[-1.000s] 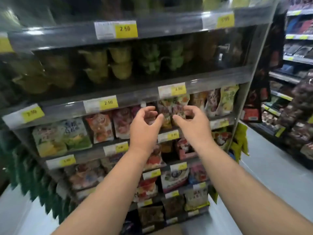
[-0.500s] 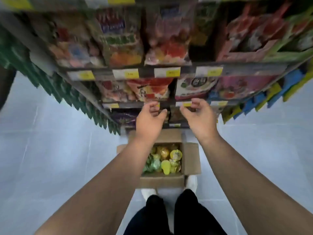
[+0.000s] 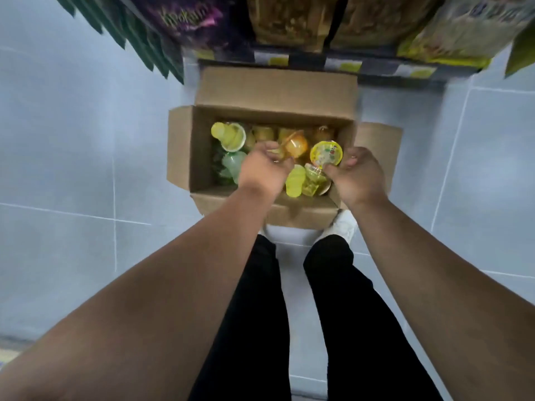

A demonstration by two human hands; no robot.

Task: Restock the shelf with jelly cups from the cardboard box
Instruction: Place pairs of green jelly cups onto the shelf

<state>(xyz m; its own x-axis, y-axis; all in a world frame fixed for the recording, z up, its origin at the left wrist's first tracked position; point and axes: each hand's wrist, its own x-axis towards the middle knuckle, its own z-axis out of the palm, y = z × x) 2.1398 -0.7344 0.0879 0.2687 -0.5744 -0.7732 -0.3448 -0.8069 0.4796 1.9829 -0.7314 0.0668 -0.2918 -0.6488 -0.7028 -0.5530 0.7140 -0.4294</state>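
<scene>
An open cardboard box (image 3: 185,146) stands on the floor below me. It holds several jelly cups: a yellow-lidded cup (image 3: 326,153), an orange cup (image 3: 296,144), pale yellow cups (image 3: 230,136) and green cups (image 3: 233,166). My left hand (image 3: 265,169) hovers over the middle of the box with loosely curled fingers and grips nothing. My right hand (image 3: 360,176) hovers over the right end, fingertips just beside the yellow-lidded cup, with nothing held. The bottom shelf (image 3: 341,63) runs right behind the box.
Snack bags (image 3: 185,17) fill the lowest shelf at the top of the view, and green packets (image 3: 144,44) hang on its left end. My black-trousered legs (image 3: 254,314) and a white shoe (image 3: 343,224) stand against the box's near side. Pale floor tiles (image 3: 72,140) lie around.
My view swung down from the upper shelves to the box on the floor. Both empty hands came down from shelf height to just over the jelly cups.
</scene>
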